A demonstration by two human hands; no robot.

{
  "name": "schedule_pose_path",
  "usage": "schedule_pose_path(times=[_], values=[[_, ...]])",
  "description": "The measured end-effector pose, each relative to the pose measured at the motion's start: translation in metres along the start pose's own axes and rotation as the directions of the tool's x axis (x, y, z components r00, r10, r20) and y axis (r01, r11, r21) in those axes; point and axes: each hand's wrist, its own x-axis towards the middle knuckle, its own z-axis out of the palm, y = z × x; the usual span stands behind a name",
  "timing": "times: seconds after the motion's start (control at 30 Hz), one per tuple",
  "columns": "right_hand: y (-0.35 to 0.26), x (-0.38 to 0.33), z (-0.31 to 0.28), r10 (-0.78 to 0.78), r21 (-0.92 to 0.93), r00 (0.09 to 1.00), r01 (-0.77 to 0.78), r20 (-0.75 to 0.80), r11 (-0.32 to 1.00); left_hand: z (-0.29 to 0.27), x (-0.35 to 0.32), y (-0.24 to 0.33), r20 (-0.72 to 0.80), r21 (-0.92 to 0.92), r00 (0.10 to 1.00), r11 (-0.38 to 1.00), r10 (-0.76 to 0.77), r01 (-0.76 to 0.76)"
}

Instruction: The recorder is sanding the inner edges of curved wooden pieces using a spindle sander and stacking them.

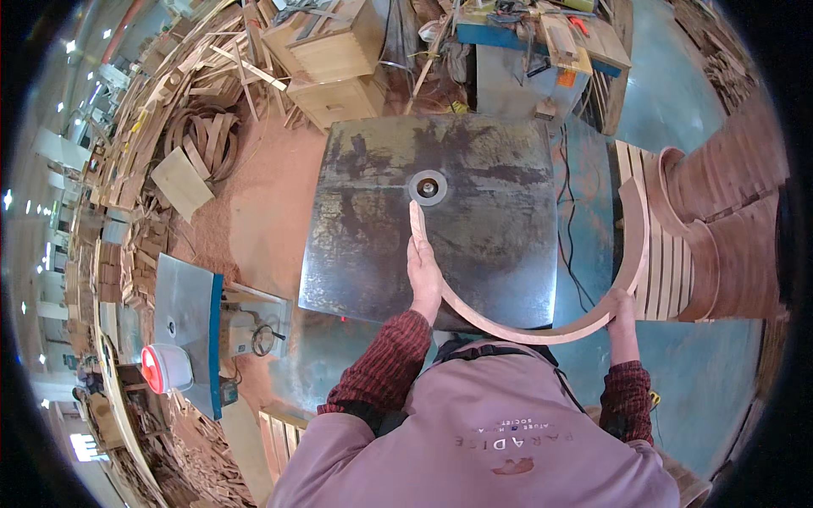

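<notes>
A large pale wooden arc [525, 337], close to a half circle, spans from the machine table to the right of my body. My left hand [425, 275] presses along its left limb with fingers stretched over the wood. That end touches or nearly touches the round ring with a spindle [428, 188] in the dark metal machine table [500, 245]. Around the arc's lower right bend, my right hand [623, 315] is closed, partly hidden by the wood. The arc's other end rises beside a slatted wooden pallet [665, 271].
Stacked curved wooden parts [732, 245] stand on the pallet at right. Cables [569, 229] run along the floor beside the table. At left is a smaller machine table [188, 313] with a red-lidded tub [166, 368]. Wooden drawer boxes [334, 68] and scrap piles sit behind.
</notes>
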Motion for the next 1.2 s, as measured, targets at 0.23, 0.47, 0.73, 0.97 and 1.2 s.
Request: schedule_pose_path(times=[0.23,0.47,0.73,0.97,1.2], values=[[0.001,0.000,0.027,-0.231,-0.056,0.971,0.228,-0.057,0.972,0.018,0.030,0.007,0.033,0.005,0.998,0.999,0.053,-0.053],[-0.009,0.019,0.044,-0.192,-0.116,0.975,0.180,-0.109,0.977,0.023,0.049,0.001,0.006,0.005,0.999,0.999,0.040,-0.040],[-0.019,0.030,0.058,-0.212,-0.177,0.970,0.189,-0.120,0.966,0.032,0.057,0.019,0.016,0.018,1.000,1.000,0.023,-0.024],[-0.018,0.045,0.061,-0.204,-0.145,0.970,0.185,-0.129,0.972,0.035,0.071,0.015,0.013,0.056,0.998,0.996,0.065,-0.065],[-0.037,0.030,0.092,-0.203,-0.064,0.965,0.195,-0.167,0.979,0.041,0.082,0.021,0.017,0.072,0.998,0.995,0.065,-0.066]])
